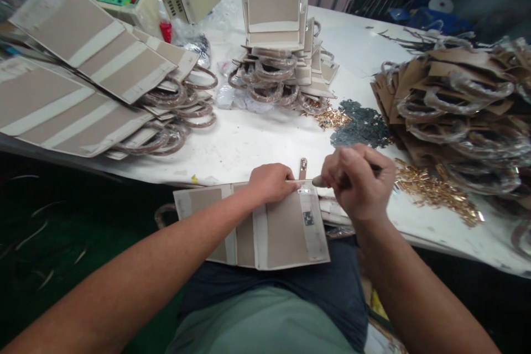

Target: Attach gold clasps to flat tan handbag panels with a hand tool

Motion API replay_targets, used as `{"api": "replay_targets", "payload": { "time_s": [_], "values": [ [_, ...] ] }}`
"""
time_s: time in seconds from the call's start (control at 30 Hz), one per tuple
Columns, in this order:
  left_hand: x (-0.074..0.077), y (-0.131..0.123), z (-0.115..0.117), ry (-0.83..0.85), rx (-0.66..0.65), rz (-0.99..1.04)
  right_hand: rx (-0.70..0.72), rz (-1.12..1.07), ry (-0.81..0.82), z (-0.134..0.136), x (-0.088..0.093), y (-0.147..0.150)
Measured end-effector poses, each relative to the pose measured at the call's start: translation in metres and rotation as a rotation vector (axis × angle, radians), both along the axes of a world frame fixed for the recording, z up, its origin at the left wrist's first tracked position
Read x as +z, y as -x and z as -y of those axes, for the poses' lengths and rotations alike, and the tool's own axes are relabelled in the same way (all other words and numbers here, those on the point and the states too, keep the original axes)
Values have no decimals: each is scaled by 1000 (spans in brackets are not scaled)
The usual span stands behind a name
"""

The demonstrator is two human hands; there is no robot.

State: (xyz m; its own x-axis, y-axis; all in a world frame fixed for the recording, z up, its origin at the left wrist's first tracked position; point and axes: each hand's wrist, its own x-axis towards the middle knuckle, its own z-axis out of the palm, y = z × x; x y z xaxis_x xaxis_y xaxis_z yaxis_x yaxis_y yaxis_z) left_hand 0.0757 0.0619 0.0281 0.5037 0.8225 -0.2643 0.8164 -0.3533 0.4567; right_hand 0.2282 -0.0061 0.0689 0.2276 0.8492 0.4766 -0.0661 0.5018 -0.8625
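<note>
A dark blue cloth (327, 287) lies over the person's lap. On it rests a flat tan-and-white card bag (286, 232), low and near, so the hands can reach it well. Past it spreads the big white tabletop (249, 155), with a heap of brown paper bags (456, 105). The left hand (271, 183), half closed, presses on the bag's top edge; I cannot tell if it grips. The right hand (357, 182), nearly shut, holds a small tool with a pale round tip (319, 181) at that edge. Little gold metal bits (431, 191) lie close by.
</note>
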Motion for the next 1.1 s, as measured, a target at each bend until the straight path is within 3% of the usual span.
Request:
{"api": "replay_targets", "payload": {
  "time_s": [0.07,0.2,0.37,0.6,0.73,0.87,1.0,1.1],
  "values": [
    [-1,1,0,7,13,15,-17,46,0,2,0,3],
    [-3,2,-1,30,34,39,-5,209,155,1,-14,5],
    [-6,2,-2,27,33,58,-31,57,21,0,-19,3],
    [-6,3,-1,30,22,61,-32,129,78,1,-20,14],
    [-13,2,-3,-5,-20,3,61,389,41,1,-9,25],
    [-16,3,-4,-20,-57,-22,100,535,12,-2,-16,25],
    [-9,9,-2,22,-68,73,78,355,107,-3,-24,14],
    [-5,13,-1,63,-63,102,102,123,90,-3,-13,11]
  ]
}}
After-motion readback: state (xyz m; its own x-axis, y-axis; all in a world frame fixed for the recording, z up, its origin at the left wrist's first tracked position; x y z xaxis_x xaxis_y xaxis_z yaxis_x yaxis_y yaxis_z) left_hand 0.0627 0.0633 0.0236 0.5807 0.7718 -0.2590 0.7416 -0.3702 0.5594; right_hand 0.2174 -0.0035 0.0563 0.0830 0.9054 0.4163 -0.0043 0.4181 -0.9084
